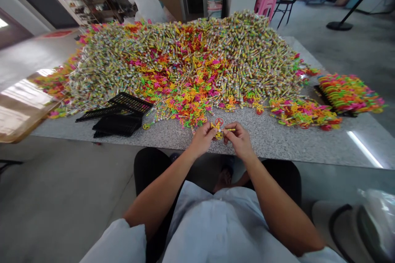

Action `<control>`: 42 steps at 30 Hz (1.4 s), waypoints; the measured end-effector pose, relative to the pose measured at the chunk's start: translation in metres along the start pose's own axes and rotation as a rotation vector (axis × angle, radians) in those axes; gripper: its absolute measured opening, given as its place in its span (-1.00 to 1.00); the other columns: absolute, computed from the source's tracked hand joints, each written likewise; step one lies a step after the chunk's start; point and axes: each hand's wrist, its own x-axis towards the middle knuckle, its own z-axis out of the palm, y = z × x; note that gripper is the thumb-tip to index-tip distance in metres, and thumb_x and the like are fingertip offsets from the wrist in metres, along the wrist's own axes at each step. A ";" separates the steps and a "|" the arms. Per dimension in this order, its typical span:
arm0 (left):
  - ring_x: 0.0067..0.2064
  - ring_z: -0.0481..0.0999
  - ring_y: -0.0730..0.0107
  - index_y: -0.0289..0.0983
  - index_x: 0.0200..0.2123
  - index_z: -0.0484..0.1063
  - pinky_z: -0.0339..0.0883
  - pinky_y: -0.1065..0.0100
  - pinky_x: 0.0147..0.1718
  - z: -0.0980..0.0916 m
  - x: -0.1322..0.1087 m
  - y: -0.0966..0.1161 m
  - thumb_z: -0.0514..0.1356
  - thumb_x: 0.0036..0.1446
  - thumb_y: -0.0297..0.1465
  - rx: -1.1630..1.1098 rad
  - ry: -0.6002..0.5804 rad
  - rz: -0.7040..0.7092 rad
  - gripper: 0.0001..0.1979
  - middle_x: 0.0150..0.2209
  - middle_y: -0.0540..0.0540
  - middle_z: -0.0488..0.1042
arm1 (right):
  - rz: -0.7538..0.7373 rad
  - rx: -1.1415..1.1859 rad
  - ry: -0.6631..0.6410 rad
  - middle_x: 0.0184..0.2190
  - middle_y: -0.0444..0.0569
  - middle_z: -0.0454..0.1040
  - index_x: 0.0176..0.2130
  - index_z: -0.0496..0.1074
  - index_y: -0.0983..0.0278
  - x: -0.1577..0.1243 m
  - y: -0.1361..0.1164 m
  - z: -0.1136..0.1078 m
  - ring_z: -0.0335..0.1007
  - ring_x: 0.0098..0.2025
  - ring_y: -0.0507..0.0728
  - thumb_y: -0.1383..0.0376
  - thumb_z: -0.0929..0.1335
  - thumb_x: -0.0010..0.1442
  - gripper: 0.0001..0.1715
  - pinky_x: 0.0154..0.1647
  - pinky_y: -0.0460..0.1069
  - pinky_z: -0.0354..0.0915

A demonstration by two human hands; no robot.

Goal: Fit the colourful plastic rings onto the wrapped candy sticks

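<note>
Both hands meet just above the front edge of the speckled stone table (271, 141). My left hand (202, 137) is closed in a pinch on a small yellow plastic piece (218, 135) with a ring-like end. Opposite it, my right hand (240, 140) pinches a slim tube with yellow markings (231, 130), its inner end at the yellow piece. Whether the two are joined I cannot tell. A red ring-shaped piece (219, 121) shows just beyond the fingertips. Behind the hands lies a heap of loose coloured plastic pieces (193, 104), in pink, orange, yellow and green.
A large pile of small tubes (253, 53) covers the back of the table. Black slotted trays (119, 125) lie at left. At right sit a smaller coloured heap (304, 113) and a filled rack (350, 92). A bucket (333, 222) stands at lower right.
</note>
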 end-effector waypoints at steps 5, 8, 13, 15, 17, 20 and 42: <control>-0.28 0.49 0.37 -0.25 -0.27 0.50 0.43 0.36 -0.28 -0.006 -0.001 0.004 0.27 0.24 -0.21 0.109 -0.078 0.037 -0.79 -0.32 -0.05 0.51 | -0.012 -0.071 -0.022 -0.55 -0.23 0.43 -0.11 0.38 0.15 -0.006 -0.004 -0.004 0.38 -0.52 0.06 0.05 0.43 0.26 -0.68 -0.41 -0.01 0.39; -0.31 0.49 0.37 -0.25 -0.33 0.46 0.44 0.36 -0.31 -0.007 -0.001 0.003 0.26 0.23 -0.21 0.148 -0.091 0.001 -0.78 -0.36 -0.04 0.48 | -0.028 -0.230 -0.045 -0.41 -0.15 0.51 -0.12 0.43 0.16 -0.006 -0.004 -0.009 0.45 -0.45 0.08 0.05 0.43 0.25 -0.70 -0.37 0.00 0.41; -0.29 0.51 0.35 -0.25 -0.32 0.47 0.46 0.35 -0.31 -0.009 -0.003 0.000 0.29 0.19 -0.15 0.112 -0.156 -0.086 -0.73 -0.34 -0.06 0.49 | -0.180 -0.546 -0.130 -0.20 -0.04 0.58 -0.13 0.54 0.16 -0.004 -0.008 -0.019 0.52 -0.20 0.15 0.13 0.42 0.25 -0.78 -0.14 0.06 0.44; -0.28 0.50 0.33 -0.24 -0.24 0.51 0.45 0.36 -0.35 -0.010 -0.002 0.001 0.31 0.17 -0.14 0.123 -0.134 -0.083 -0.72 -0.32 -0.07 0.50 | -0.199 -0.579 -0.158 -0.22 -0.03 0.58 -0.16 0.54 0.16 -0.004 -0.011 -0.021 0.52 -0.19 0.16 0.14 0.41 0.26 -0.81 -0.15 0.06 0.44; -0.26 0.51 0.30 -0.18 -0.04 0.52 0.44 0.37 -0.36 -0.009 0.000 0.003 0.31 0.19 -0.14 0.134 -0.097 -0.034 -0.66 -0.26 -0.09 0.52 | -0.198 -0.604 -0.183 -0.25 -0.04 0.58 -0.17 0.53 0.17 -0.003 -0.013 -0.021 0.51 -0.22 0.15 0.15 0.40 0.27 -0.82 -0.18 0.04 0.43; -0.21 0.51 0.30 -0.15 0.04 0.52 0.42 0.38 -0.33 -0.007 0.002 0.006 0.27 0.23 -0.15 0.165 -0.106 0.074 -0.64 -0.19 -0.10 0.53 | -0.232 -0.675 -0.214 -0.27 -0.06 0.58 -0.17 0.51 0.18 -0.004 -0.014 -0.020 0.50 -0.25 0.13 0.17 0.39 0.27 -0.84 -0.17 0.03 0.42; -0.51 0.35 0.44 -0.23 -0.22 0.52 0.27 0.44 -0.58 -0.006 -0.001 -0.016 0.19 0.21 0.08 0.187 -0.306 -0.212 -0.52 -0.44 -0.03 0.42 | -0.267 -0.743 -0.261 -0.30 -0.07 0.60 -0.19 0.51 0.20 -0.014 0.002 -0.025 0.52 -0.28 0.12 0.21 0.40 0.29 -0.87 -0.19 -0.01 0.38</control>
